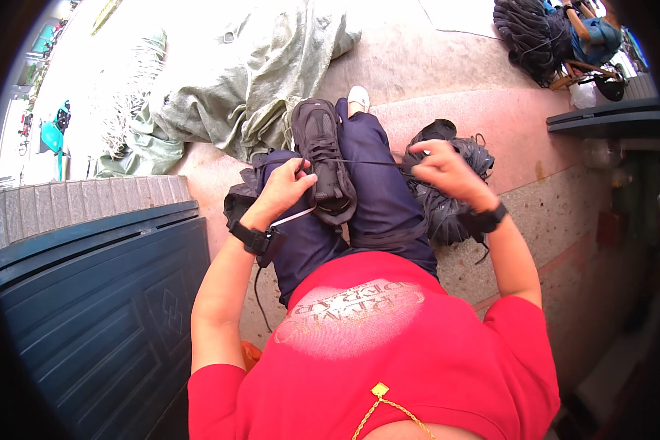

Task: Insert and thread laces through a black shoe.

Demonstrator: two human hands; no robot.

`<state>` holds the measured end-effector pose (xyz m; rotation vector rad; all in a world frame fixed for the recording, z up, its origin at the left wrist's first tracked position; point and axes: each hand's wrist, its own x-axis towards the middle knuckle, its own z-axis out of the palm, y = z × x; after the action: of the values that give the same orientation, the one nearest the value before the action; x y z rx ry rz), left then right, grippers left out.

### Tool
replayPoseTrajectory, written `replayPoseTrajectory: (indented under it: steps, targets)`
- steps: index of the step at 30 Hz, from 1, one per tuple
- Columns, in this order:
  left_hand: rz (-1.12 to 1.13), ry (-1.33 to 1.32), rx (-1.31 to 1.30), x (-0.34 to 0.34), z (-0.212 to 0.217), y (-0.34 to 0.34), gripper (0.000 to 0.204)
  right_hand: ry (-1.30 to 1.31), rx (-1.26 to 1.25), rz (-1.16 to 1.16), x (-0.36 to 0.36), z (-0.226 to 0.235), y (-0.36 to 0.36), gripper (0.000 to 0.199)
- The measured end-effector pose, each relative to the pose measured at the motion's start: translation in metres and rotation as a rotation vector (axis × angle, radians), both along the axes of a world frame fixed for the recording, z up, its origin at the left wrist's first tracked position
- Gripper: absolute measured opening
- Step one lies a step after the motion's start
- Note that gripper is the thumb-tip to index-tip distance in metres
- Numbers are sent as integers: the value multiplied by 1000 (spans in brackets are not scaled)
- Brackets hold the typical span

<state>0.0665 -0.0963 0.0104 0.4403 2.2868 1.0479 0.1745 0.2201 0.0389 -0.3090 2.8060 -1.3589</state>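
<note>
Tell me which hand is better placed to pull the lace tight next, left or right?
Right, probably. The right hand pinches the end of the taut lace, out to the side with room to draw. The left hand rests on the black shoe on the lap, steadying it.

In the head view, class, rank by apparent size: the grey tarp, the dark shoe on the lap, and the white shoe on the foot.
1. Grey tarp, largest.
2. Dark shoe.
3. White shoe, smallest, though it is farther away and partly hidden.
</note>
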Motion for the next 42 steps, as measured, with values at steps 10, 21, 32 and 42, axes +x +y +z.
replayPoseTrajectory:
  steps: [10,21,32,42]
  targets:
    - [-21,508,-138,-12,-19,20,23,115,-1744,-511,124,34,182,24]
    - [243,65,-30,-3,-24,-10,20,329,-1631,-831,99,18,205,35]
    - [118,479,-309,7,-10,12,19,-567,-606,-221,-6,-17,-57,22]
    - [8,901,-476,19,6,22,26,-455,34,-116,-22,-42,-108,23]
